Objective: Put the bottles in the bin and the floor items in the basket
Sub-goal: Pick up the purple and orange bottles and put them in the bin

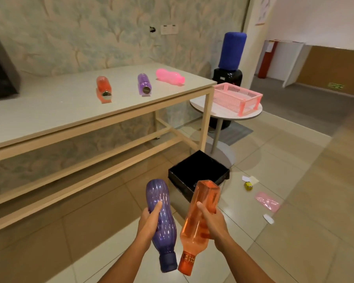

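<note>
Near the bottom of the view, two hands hold two bottles above the floor. The left hand (149,221) has its grip curled round a purple bottle (161,221). The right hand (212,220) has its grip curled round an orange bottle (198,219). Both bottles point their caps down and near, and their fat ends up and far, toward the black bin (198,172). The bin sits open on the floor, just past the bottles and a bit to the right, so the orange bottle in the right hand looks nearer to it. I think the next move is to reach both forward and let them drop in.

Three more bottles lie on their sides on the bench (49,111), far and left: an orange one (103,86), a purple one (144,83) and a pink one (170,77). Scraps of paper (250,179), a small yellow thing (248,185) and a pink sheet (268,201) lie on the floor to the right of the bin. The pink basket (238,97) waits on a round table, far right.
</note>
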